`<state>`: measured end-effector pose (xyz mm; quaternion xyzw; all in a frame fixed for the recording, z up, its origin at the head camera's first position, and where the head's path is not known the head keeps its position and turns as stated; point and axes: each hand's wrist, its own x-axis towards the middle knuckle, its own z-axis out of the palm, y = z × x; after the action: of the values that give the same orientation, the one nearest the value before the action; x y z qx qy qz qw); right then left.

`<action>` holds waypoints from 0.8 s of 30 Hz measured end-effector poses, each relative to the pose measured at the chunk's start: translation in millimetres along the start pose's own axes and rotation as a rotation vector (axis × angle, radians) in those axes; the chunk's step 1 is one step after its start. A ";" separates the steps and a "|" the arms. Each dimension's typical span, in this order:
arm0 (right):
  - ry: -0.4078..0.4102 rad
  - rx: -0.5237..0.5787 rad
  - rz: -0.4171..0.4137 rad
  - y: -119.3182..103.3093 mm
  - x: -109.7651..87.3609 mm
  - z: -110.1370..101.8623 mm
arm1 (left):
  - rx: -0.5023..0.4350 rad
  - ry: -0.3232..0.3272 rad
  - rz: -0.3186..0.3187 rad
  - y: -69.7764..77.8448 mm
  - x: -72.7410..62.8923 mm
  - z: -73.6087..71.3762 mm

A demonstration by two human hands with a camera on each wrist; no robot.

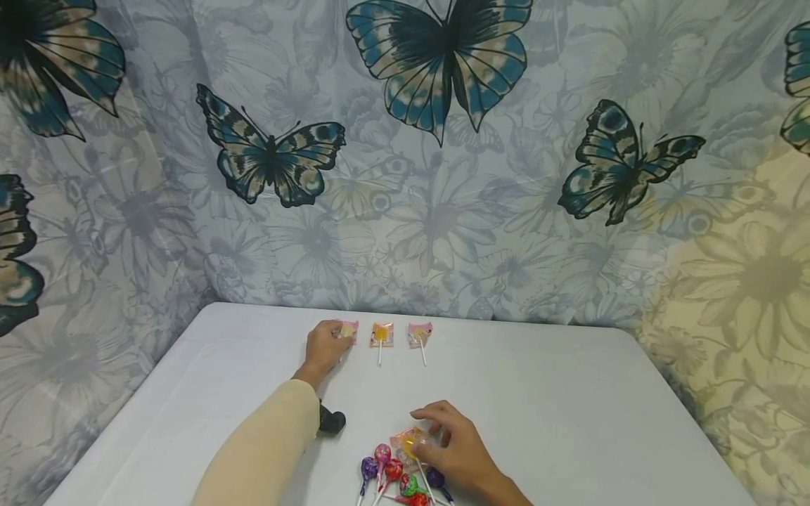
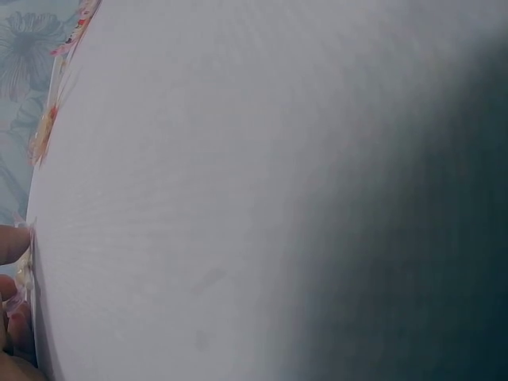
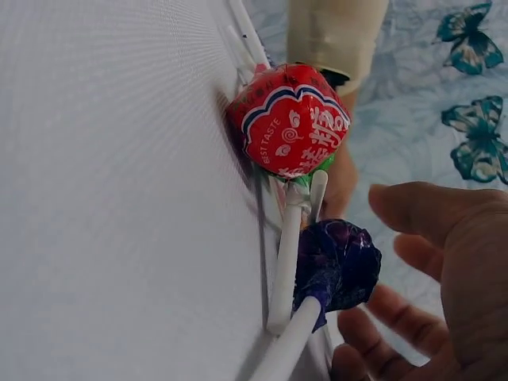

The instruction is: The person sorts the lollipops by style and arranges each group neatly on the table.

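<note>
At the far side of the table, my left hand (image 1: 325, 353) holds a flat lollipop in a pink and clear wrapper (image 1: 348, 330), at the left end of a row. In the left wrist view, its fingers (image 2: 13, 243) are on both sides of the wrapper. Beside it lie an orange-wrapped lollipop (image 1: 382, 334) and a pink-wrapped one (image 1: 419, 334), sticks toward me. My right hand (image 1: 460, 450) hovers with spread fingers over the pile, right at a yellow lollipop in a clear wrapper (image 1: 407, 443). A red ball lollipop (image 3: 290, 123) and a dark purple one (image 3: 340, 266) lie close by.
More ball lollipops fill the pile near the front edge, including a purple one (image 1: 369, 468), a pink one (image 1: 382, 453) and a green one (image 1: 408, 485). The white table (image 1: 557, 407) meets a butterfly-print cloth (image 1: 443, 232) at its back. A black strap piece (image 1: 332, 420) shows beside the left sleeve.
</note>
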<state>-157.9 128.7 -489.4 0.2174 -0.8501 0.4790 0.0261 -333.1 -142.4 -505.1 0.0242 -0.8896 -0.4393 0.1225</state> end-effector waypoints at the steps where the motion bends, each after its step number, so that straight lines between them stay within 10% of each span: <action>1: -0.007 -0.009 0.006 -0.3 -0.1 0.7 | 0.000 0.001 0.000 0.3 -0.3 -0.4; 24: -0.116 -0.172 0.161 -14.6 4.9 7.4 | -0.008 -0.014 0.005 2.0 -1.4 -1.6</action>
<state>-155.4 114.3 -480.4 0.1728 -0.9028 0.3914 -0.0433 -331.2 -142.2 -502.8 0.0184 -0.8886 -0.4430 0.1175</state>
